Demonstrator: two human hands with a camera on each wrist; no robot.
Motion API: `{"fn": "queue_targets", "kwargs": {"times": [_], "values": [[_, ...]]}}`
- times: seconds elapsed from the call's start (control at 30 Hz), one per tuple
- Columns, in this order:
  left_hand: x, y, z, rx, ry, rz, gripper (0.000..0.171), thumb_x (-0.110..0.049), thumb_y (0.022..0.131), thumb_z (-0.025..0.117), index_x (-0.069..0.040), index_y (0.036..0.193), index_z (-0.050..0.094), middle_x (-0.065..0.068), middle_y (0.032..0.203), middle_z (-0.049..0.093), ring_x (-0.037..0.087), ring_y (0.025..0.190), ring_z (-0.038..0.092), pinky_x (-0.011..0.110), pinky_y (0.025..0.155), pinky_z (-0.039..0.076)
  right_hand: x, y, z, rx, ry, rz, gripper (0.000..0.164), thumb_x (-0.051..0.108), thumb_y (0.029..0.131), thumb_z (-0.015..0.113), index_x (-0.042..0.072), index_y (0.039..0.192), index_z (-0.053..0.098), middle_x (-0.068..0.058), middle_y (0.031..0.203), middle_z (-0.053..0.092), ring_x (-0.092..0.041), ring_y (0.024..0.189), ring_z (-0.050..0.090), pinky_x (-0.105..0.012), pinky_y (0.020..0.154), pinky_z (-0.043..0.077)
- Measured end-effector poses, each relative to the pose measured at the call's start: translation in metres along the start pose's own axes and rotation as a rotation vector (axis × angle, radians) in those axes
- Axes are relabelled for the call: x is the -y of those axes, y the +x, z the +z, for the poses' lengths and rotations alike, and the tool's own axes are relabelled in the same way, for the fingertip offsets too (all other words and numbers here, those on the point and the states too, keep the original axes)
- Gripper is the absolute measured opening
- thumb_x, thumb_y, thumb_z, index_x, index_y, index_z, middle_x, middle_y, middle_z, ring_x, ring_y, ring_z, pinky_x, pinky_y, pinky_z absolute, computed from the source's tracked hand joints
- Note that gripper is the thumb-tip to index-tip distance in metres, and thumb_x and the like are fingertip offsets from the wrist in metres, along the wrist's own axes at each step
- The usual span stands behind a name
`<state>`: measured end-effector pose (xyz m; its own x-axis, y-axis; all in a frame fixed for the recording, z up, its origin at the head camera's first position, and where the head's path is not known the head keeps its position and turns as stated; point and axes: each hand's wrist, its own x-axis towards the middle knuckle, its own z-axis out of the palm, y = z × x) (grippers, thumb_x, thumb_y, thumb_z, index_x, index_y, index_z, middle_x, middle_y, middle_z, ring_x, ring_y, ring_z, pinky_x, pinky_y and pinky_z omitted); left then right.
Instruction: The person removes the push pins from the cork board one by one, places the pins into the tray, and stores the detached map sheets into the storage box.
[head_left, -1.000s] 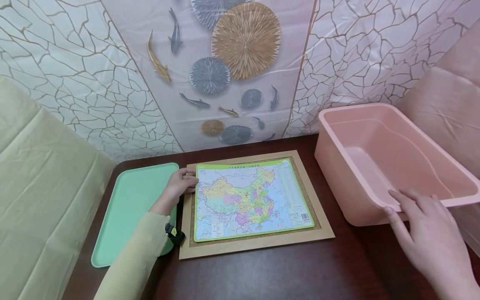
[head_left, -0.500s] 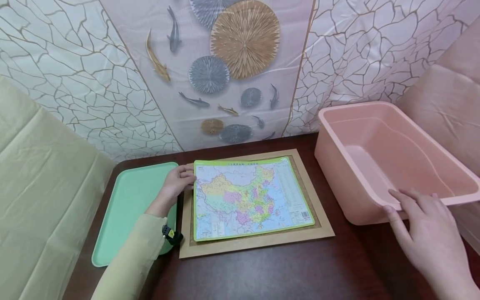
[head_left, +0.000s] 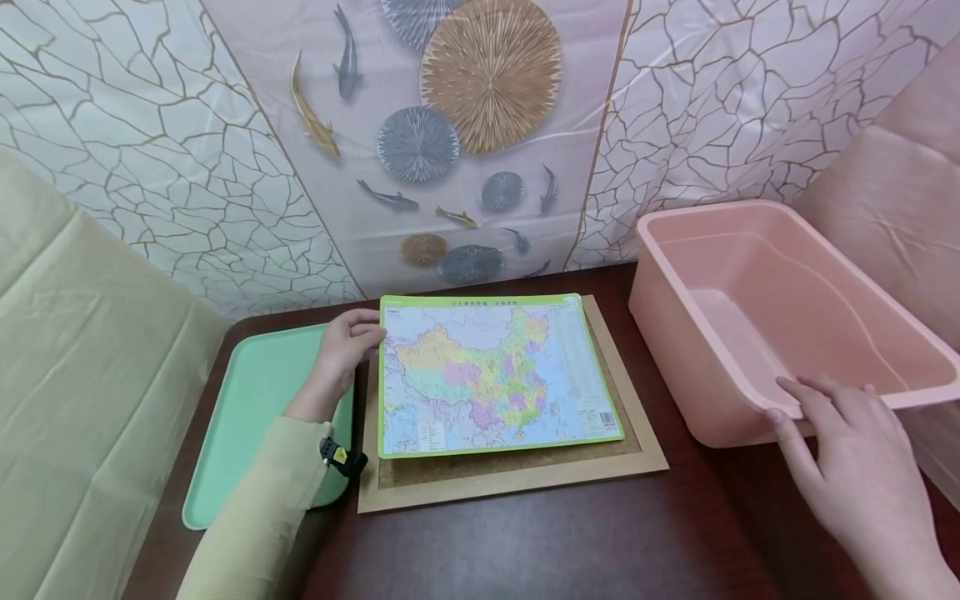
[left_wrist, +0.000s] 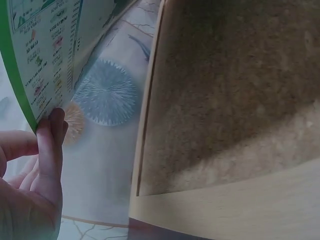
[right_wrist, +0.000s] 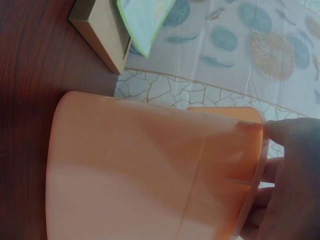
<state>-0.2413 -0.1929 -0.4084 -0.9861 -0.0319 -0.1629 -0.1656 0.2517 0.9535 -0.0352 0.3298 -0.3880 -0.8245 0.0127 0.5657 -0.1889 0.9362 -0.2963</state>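
Note:
My left hand (head_left: 339, 357) pinches the left edge of a thin map sheet (head_left: 465, 392) with a bright green border, between thumb and fingers. In the left wrist view the sheet's printed underside (left_wrist: 52, 55) shows, lifted clear of the cork board (left_wrist: 235, 100). That board has a pale wooden frame (head_left: 525, 487) and lies flat on the table under the sheet. My right hand (head_left: 862, 462) grips the near rim of a deep pink plastic bin (head_left: 697, 350), its fingers over the rim. In the right wrist view the bin wall (right_wrist: 130, 160) partly hides those fingers.
A mint green tray (head_left: 258, 417) lies on the dark wooden table (head_left: 510, 550), left of the board. Behind the table hangs a patterned cloth (head_left: 487, 208). Plain cloth walls (head_left: 82, 400) close in both sides. A black wrist camera strap (head_left: 341, 458) is on the left wrist.
The left hand has raised the map sheet and shifted it slightly away and to the left, so more cork shows along the near side. The right hand stays on the bin rim.

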Motion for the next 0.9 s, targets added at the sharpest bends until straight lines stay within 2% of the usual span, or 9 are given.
{"fn": "queue_targets", "kwargs": {"times": [0.2,0.37,0.63,0.9], "values": [[-0.008,-0.001,-0.007,-0.016,-0.02,-0.003,0.04,-0.006,0.104,0.063,0.003,0.142,0.057,-0.013,0.093,0.072,0.0,0.084,0.069,0.017,0.074,0.058,0.0,0.001,0.0,-0.001,-0.002,-0.005,0.038,0.025,0.109,0.056,-0.007,0.127,0.067,-0.035,0.132,0.061,-0.054,0.119,0.052,-0.053,0.135,0.017],[-0.015,-0.001,-0.013,-0.024,-0.043,-0.009,0.043,-0.005,0.104,0.063,0.003,0.146,0.056,-0.019,0.086,0.071,-0.001,0.083,0.069,0.016,0.073,0.058,-0.001,0.001,0.0,-0.001,-0.002,-0.009,0.037,0.025,0.109,0.057,-0.007,0.127,0.067,-0.034,0.132,0.061,-0.054,0.119,0.052,-0.053,0.135,0.017],[-0.027,-0.003,-0.019,-0.01,-0.057,0.021,0.046,-0.006,0.105,0.062,0.005,0.148,0.053,-0.021,0.085,0.072,-0.002,0.084,0.07,0.015,0.074,0.058,-0.002,0.0,0.0,0.005,-0.004,-0.012,0.037,0.024,0.109,0.057,-0.007,0.126,0.067,-0.034,0.132,0.06,-0.054,0.119,0.052,-0.053,0.135,0.017],[-0.047,-0.002,-0.018,0.009,-0.055,0.024,0.048,-0.009,0.105,0.062,0.001,0.151,0.052,-0.019,0.089,0.073,0.001,0.087,0.073,0.018,0.084,0.058,-0.001,0.0,0.001,-0.021,0.0,-0.031,0.037,0.024,0.109,0.056,-0.008,0.124,0.067,-0.034,0.129,0.062,-0.055,0.116,0.053,-0.057,0.133,0.02]]}}
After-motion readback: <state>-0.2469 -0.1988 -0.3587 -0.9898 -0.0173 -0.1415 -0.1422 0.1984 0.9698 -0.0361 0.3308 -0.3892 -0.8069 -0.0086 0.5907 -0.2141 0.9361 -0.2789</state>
